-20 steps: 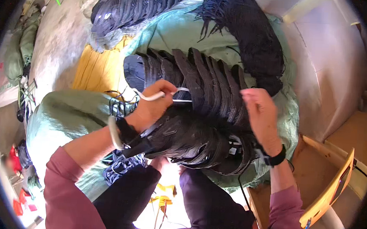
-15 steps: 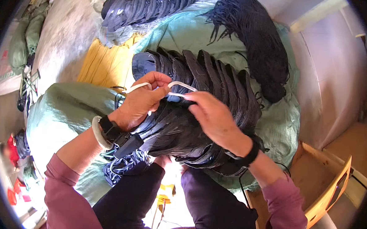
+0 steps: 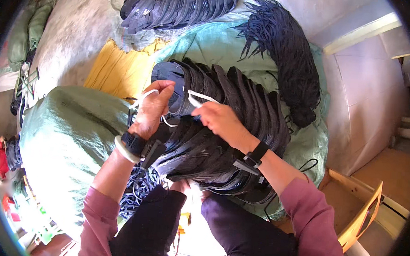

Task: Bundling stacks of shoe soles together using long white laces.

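My left hand (image 3: pixel 154 105) is closed in a pinch on a flat white lace (image 3: pixel 147 95), with a short length hanging below its palm. To the right, my right hand (image 3: pixel 224 124) pinches a folded white lace (image 3: pixel 202 96); its bend stands up over the fingers. Whether the two lengths are one lace cannot be made out. Both hands are above a long stack of black shoe uppers (image 3: pixel 251 95), nested one in another. A dark blue, smooth-faced piece (image 3: pixel 168 73) forms the stack's left end. More dark uppers lie beneath my wrists.
Green woven sacking (image 3: pixel 69 115) lies under and left of the stack. Beyond it are a second stack of uppers (image 3: pixel 179 7) and a bundle of black laces (image 3: pixel 289 58). Blue laces (image 3: pixel 138 189) lie tangled by my left knee. At right stands an open wooden box (image 3: pixel 346 197).
My hands have drawn apart; the white lace that spanned them now shows a gap. The left hand has shifted left, and the right hand slightly left and down. My view has tilted a little.
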The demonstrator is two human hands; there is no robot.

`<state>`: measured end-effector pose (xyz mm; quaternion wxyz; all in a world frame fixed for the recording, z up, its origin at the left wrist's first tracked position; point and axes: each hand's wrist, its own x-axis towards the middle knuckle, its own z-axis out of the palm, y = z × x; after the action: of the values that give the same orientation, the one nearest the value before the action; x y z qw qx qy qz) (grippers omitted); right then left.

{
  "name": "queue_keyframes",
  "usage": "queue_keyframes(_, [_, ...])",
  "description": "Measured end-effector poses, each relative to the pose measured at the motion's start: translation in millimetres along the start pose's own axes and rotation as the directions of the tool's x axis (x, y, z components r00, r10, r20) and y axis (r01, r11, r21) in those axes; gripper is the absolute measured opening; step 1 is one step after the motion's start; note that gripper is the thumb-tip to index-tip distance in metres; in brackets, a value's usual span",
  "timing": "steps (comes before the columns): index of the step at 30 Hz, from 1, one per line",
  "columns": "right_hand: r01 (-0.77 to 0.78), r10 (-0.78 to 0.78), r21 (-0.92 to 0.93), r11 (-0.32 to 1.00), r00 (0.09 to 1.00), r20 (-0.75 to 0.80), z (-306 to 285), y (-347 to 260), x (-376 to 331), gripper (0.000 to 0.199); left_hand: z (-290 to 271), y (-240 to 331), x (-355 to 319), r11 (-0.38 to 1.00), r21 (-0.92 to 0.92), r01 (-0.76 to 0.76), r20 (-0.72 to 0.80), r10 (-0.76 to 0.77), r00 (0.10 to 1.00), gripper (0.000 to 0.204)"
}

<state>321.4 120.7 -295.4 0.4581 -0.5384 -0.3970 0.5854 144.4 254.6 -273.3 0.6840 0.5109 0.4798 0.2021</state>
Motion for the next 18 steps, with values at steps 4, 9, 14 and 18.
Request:
queue_keyframes(4, [-0.137, 0.367, 0.526, 0.839, 0.857, -0.363, -30, 25, -11, 0.018, -7, -30, 31, 0.861, 0.483, -0.158, 0.064, 0.146, 0.987, 0.043])
queue_keyframes(9, [-0.157, 0.021, -0.162, 0.974, 0.778, -0.627, -29, 43, -17, 0.021, 9, -36, 43, 0.908, 0.419, -0.018, 0.346, -0.141, 0.928, 0.041])
queue_keyframes(14, [-0.216, -0.413, -0.788, 0.577, 0.755, -0.509, -46, 52, -21, 0.020, -15, -57, 64, 0.933, -0.036, 0.359, 0.405, -0.315, 0.858, 0.013])
queue_keyframes(18, [-0.183, -0.219, -0.618, 0.765, 0.828, -0.517, -69, 90, -12, 0.011, -15, -51, 61, 0.810, -0.307, 0.499, 0.432, -0.349, 0.832, 0.014])
